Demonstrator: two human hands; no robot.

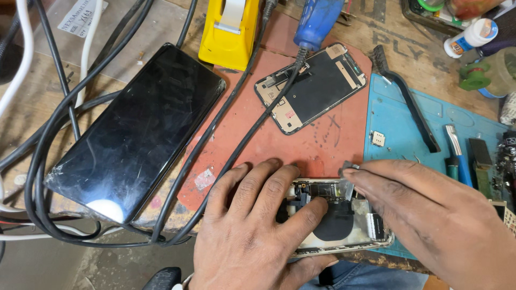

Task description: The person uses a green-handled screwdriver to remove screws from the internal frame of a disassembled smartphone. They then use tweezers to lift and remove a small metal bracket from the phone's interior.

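we look down on a cluttered wooden bench (333,11) with a worn red mat (301,145) and a blue mat (398,129) side by side. biggest on it, a dark cracked tablet (140,129) lies at the left under black cables (48,161). beyond, a detached phone screen (314,88) rests face down on the red mat. nearest us, the opened phone body (344,225) sits at the bench edge, its insides bare, so we judge it mid-repair, screen off, not reassembled. our left hand (258,231) lies flat, pinning it. our right hand (430,215) pinches a small grey part (346,169) just above its top end.
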